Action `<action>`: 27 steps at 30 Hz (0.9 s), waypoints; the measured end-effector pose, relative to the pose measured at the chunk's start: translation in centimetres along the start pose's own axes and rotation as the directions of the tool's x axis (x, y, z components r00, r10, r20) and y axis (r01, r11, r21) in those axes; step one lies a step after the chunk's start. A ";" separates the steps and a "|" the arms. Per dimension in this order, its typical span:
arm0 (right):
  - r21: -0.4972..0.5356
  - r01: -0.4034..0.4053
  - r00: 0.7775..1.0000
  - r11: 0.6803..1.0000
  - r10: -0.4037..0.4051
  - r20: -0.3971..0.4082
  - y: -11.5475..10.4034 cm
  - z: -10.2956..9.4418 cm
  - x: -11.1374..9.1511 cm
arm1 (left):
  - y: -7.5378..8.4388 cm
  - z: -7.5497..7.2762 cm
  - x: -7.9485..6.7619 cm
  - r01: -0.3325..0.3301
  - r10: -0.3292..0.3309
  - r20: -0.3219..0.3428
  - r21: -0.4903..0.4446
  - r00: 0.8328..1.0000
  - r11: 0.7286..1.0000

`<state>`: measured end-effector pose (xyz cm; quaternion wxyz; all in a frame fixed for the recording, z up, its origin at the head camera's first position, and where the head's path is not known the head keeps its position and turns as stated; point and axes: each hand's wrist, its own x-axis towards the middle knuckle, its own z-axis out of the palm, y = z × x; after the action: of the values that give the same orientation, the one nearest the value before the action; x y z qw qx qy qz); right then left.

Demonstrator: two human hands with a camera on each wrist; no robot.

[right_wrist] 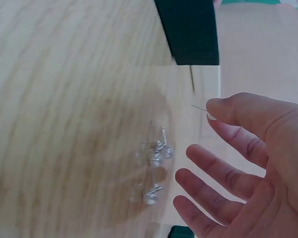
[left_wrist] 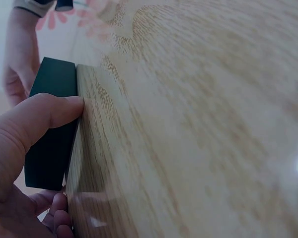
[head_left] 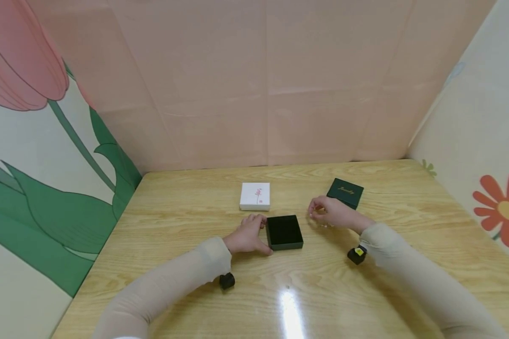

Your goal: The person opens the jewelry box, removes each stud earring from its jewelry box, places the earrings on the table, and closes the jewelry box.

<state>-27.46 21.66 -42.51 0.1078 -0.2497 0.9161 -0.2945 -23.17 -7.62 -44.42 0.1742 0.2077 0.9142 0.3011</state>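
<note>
An open dark green box (head_left: 284, 231) with a black inside sits on the table. My left hand (head_left: 247, 237) grips its left side, and the thumb (left_wrist: 54, 110) lies along the near wall in the left wrist view. My right hand (head_left: 332, 213) is held over the table to the right of the box. Between its thumb and index finger it pinches a small earring (right_wrist: 211, 117) with a thin metal post; the other fingers are spread. Below that hand, small earrings (right_wrist: 154, 163) with clear or pearly beads lie on the wood.
A dark green lid (head_left: 348, 190) with gold lettering lies just beyond my right hand. Behind my left hand stands a white box (head_left: 255, 196) with a pink flower print. The wooden table (head_left: 186, 202) meets a pink wall covering at the back.
</note>
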 end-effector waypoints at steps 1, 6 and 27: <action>0.006 -0.001 1.000 1.000 0.001 0.006 0.1 0.1 0.0 | 0.0 0.0 0.0 0.001 -0.001 0.001 -0.001 1.000 1.000; -0.003 0.011 1.000 1.000 -0.011 0.013 0.4 0.3 0.0 | 0.0 0.0 -0.1 0.005 -0.005 0.001 -0.010 1.000 1.000; -0.165 0.148 0.988 0.975 -0.155 -0.029 0.9 0.8 0.2 | 0.0 0.0 -0.1 0.003 -0.004 -0.006 -0.007 1.000 1.000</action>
<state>-27.70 21.83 -43.72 0.0452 -0.3206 0.9174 -0.2313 -23.11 -7.62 -44.42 0.1728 0.2046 0.9140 0.3047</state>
